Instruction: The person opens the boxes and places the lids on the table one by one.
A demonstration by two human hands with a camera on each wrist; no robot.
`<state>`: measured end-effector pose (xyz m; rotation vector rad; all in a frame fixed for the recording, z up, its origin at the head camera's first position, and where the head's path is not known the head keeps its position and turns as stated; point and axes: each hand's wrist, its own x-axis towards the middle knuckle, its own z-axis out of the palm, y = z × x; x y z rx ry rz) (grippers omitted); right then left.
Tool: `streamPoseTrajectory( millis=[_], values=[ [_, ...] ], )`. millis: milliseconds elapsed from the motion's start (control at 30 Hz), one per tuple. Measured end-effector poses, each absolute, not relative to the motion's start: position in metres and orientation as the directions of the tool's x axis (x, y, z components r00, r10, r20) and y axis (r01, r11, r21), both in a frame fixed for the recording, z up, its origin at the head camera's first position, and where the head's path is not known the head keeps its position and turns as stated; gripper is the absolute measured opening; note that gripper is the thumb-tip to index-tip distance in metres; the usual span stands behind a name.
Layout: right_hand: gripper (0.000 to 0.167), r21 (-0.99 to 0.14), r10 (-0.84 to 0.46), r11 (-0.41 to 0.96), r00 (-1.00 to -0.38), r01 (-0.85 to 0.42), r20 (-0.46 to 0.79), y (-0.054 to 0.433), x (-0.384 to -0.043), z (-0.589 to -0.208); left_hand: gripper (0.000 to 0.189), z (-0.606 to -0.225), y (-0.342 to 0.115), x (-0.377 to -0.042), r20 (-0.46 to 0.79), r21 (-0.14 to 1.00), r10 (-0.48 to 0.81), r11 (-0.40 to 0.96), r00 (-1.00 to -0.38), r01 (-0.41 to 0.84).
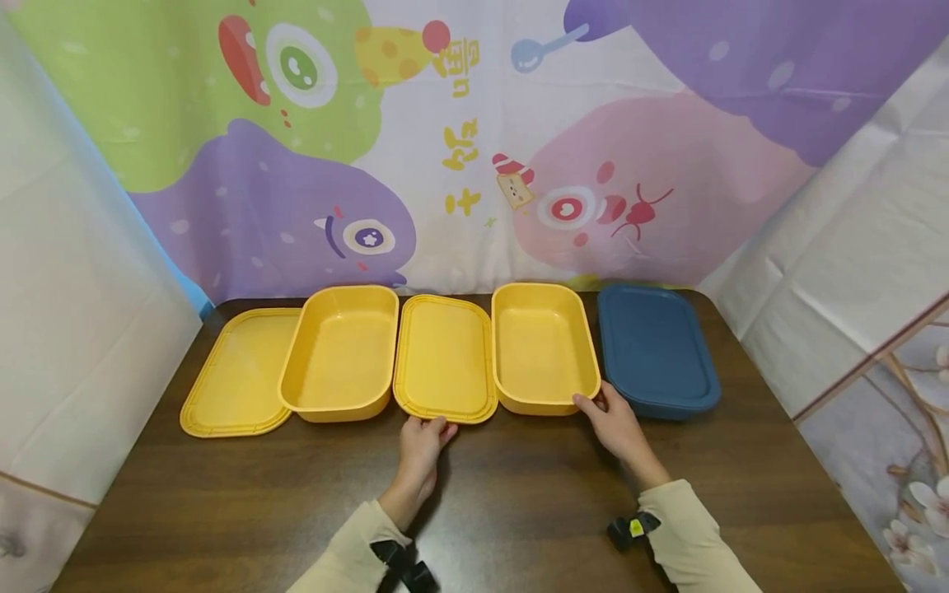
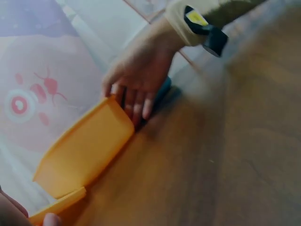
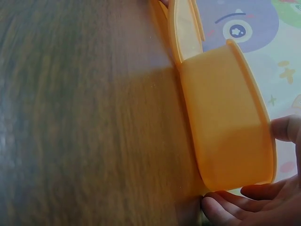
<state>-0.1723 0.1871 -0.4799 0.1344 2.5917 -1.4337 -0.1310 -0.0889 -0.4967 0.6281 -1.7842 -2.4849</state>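
My left hand [image 1: 421, 453] pinches the near edge of a flat yellow lid [image 1: 445, 354] in the middle of the row. In the left wrist view, a thumb and fingers show at the lower-left corner, on either side of that lid's edge. Just right of the lid is an open yellow food box [image 1: 543, 350] with nothing inside. My right hand [image 1: 617, 424] grips its near right corner, thumb at the rim and fingers along the side. The right wrist view shows the box's outer wall [image 3: 225, 122] with the fingers around its corner.
Left of the middle lid stands a larger open yellow box [image 1: 341, 354], overlapping another yellow lid [image 1: 240, 375] at the far left. A dark blue lidded box [image 1: 658, 350] stands at the right end. Behind the brown table [image 1: 519, 511] hangs a cartoon-printed cloth [image 1: 460, 247].
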Motion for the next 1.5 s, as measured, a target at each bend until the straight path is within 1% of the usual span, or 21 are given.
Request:
streamPoseTrajectory(
  millis=[133,300,500,633,767,900,1033,1167,1267,1400,1500],
  values=[
    [0.065,-0.831,-0.007,0.532,-0.980,0.163,-0.197,0.187,-0.174,-0.478,0.035,-0.491,-0.095,-0.134,-0.357,0.877,-0.173,-0.401,-0.918,-0.265],
    [0.068,-0.832,-0.011,0.530,-0.980,0.163,-0.199,0.187,-0.175,-0.478,0.031,-0.488,-0.105,-0.134,-0.421,0.823,-0.080,-0.454,-0.904,-0.343],
    [0.068,-0.834,-0.018,0.526,-0.978,0.169,-0.209,0.185,-0.175,-0.479,0.029,-0.486,-0.117,-0.132,-0.469,0.762,0.010,-0.501,-0.883,-0.411],
    [0.067,-0.841,-0.013,0.509,-0.975,0.185,-0.223,0.185,-0.175,-0.481,0.028,-0.483,-0.122,-0.131,-0.489,0.738,0.061,-0.504,-0.870,-0.450],
    [0.065,-0.842,-0.005,0.506,-0.976,0.185,-0.217,0.185,-0.175,-0.480,0.037,-0.480,-0.123,-0.129,-0.491,0.734,0.119,-0.477,-0.863,-0.484],
    [0.064,-0.842,0.001,0.509,-0.978,0.181,-0.210,0.186,-0.175,-0.478,0.044,-0.478,-0.121,-0.128,-0.487,0.736,0.136,-0.467,-0.863,-0.489],
    [0.063,-0.834,-0.001,0.523,-0.979,0.175,-0.205,0.186,-0.174,-0.478,0.045,-0.478,-0.118,-0.129,-0.474,0.746,0.135,-0.463,-0.870,-0.478],
    [0.063,-0.832,-0.005,0.529,-0.980,0.168,-0.201,0.186,-0.174,-0.480,0.047,-0.479,-0.113,-0.131,-0.442,0.777,0.158,-0.424,-0.883,-0.465],
    [0.062,-0.834,-0.005,0.526,-0.981,0.163,-0.194,0.186,-0.175,-0.482,0.045,-0.481,-0.107,-0.135,-0.391,0.836,0.150,-0.356,-0.908,-0.418],
    [0.061,-0.840,-0.004,0.519,-0.982,0.158,-0.188,0.186,-0.176,-0.483,0.037,-0.483,-0.093,-0.142,-0.304,0.928,0.048,-0.209,-0.952,-0.307],
    [0.060,-0.841,-0.005,0.517,-0.982,0.159,-0.188,0.185,-0.177,-0.482,0.035,-0.481,-0.083,-0.145,-0.244,0.967,-0.020,-0.080,-0.969,-0.242]
  ],
)
